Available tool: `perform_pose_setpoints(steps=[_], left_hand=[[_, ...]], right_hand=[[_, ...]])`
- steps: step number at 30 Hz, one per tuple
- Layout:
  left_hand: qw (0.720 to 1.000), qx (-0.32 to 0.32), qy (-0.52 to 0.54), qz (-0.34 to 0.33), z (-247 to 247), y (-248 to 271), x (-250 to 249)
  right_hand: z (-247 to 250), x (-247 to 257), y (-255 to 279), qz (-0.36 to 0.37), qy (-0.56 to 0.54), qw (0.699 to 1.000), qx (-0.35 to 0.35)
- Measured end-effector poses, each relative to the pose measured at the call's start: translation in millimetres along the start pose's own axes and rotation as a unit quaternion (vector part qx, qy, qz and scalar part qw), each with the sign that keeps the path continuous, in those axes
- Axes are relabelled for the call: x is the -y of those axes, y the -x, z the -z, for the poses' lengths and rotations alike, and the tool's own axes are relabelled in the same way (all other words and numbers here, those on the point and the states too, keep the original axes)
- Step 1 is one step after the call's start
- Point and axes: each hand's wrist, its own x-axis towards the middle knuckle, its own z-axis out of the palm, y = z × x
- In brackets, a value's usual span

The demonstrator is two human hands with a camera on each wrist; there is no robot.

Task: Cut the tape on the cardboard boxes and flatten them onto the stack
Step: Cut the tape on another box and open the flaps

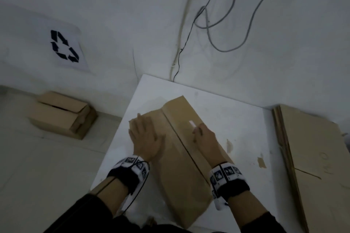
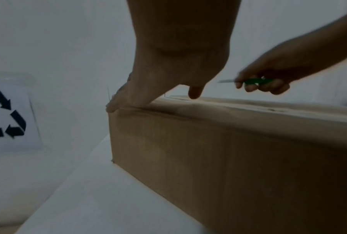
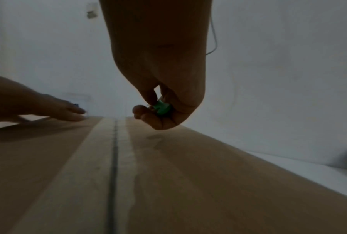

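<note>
A long brown cardboard box (image 1: 180, 149) lies on the white table (image 1: 236, 119), its top seam (image 3: 113, 158) running lengthwise under a strip of tape. My left hand (image 1: 145, 136) lies flat with straight fingers on the box's far left top corner (image 2: 116, 109). My right hand (image 1: 204, 136) hovers just above the right flap and grips a green-handled utility knife (image 2: 256, 81), whose blade (image 1: 192, 123) points away from me. In the right wrist view the green handle (image 3: 162, 108) shows between curled fingers.
A stack of flattened cardboard (image 1: 312, 157) lies at the table's right edge. A second box (image 1: 62, 115) with loose flaps sits on the floor at left, below a recycling sign (image 1: 65, 46) on the wall. Cables (image 1: 208, 30) hang down the wall behind the table.
</note>
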Motion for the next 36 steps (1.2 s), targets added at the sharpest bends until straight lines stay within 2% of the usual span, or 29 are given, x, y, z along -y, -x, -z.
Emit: perform_pose_setpoints(steps=[2,6,11,17,23,34,36], left_hand=[[1.0,-0.011,-0.022,-0.003,-5.6,-13.8,0.0],[0.996,-0.058,-0.064,-0.025,-21.8,-21.0,9.3],[0.995,-0.074,-0.063,-0.018,-24.2,-21.8,9.0],[0.993,-0.093,-0.075,-0.016,-27.6,-23.1,8.4],[0.992,-0.106,-0.067,-0.02,-29.1,-24.2,7.9],[0.992,-0.108,-0.067,-0.015,-28.7,-24.0,7.3],[0.991,-0.112,-0.068,-0.019,-29.1,-23.5,7.0]], right_hand=[[-22.4,16.9,-13.6,0.031,0.057,0.997,0.031],[-50.8,48.6,-39.8,0.045,0.081,0.994,0.058],[-64.2,57.1,-62.6,0.06,0.155,0.983,0.077],[-71.1,59.4,-58.6,0.083,0.226,0.968,0.067],[-79.1,63.2,-59.9,0.079,0.225,0.969,0.058],[-57.0,46.7,-27.6,0.064,0.334,0.932,0.122],[-50.9,37.5,-17.1,0.064,0.367,0.917,0.139]])
